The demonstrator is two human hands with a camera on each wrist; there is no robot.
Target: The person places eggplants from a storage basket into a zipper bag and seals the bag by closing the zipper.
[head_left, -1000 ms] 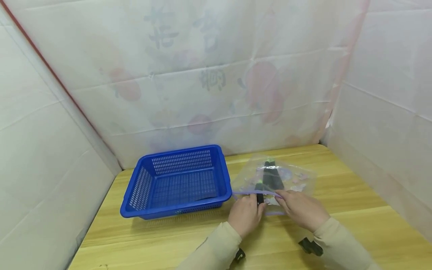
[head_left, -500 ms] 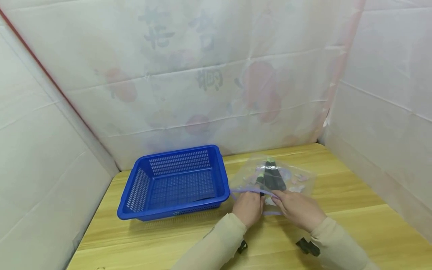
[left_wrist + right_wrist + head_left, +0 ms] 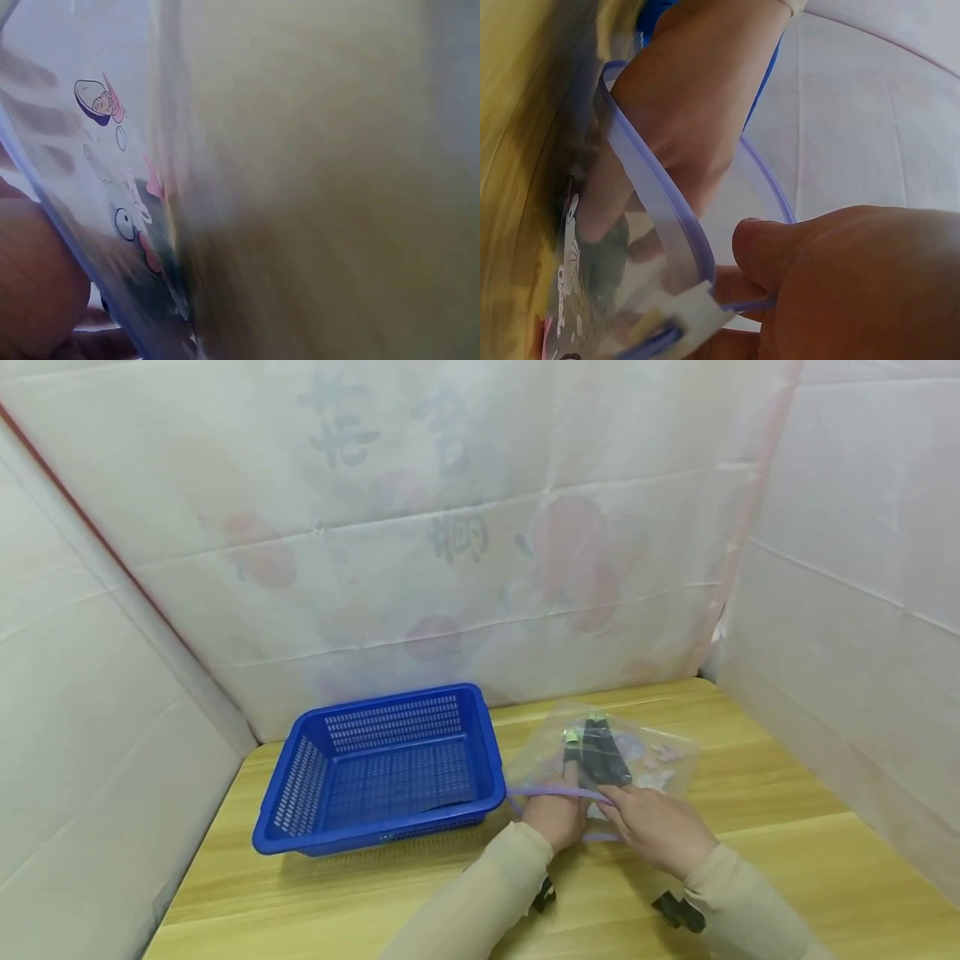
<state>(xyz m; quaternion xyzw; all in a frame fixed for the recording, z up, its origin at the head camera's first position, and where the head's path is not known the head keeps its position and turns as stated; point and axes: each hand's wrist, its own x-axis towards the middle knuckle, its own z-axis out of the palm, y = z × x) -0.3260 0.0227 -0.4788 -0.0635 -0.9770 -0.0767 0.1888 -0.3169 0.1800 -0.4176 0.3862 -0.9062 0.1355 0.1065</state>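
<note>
A clear zip bag [image 3: 656, 747] with a purple-edged mouth lies on the table, printed with small cartoon pictures. My left hand [image 3: 557, 817] reaches inside through the mouth. One straight finger touches a dark, long piece with a lime-green end [image 3: 572, 748]. Beside it in the bag lie more dark pieces [image 3: 604, 756] with similar green ends; their kind cannot be told. My right hand [image 3: 663, 827] pinches the purple rim at the right of the mouth and holds it up. In the right wrist view the left fingertips show through the plastic, against the dark green piece [image 3: 606, 266].
A blue plastic basket [image 3: 489, 752] with perforated walls stands left of the bag, close to its mouth. A thin dark item [image 3: 448, 806] lies in it. White printed sheets [image 3: 420, 585] enclose the wooden table [image 3: 360, 893] at the back and sides.
My left hand has moved deeper into the bag, and the dark piece has slid farther in beside the others. My right hand keeps its grip on the rim. The view has shifted slightly.
</note>
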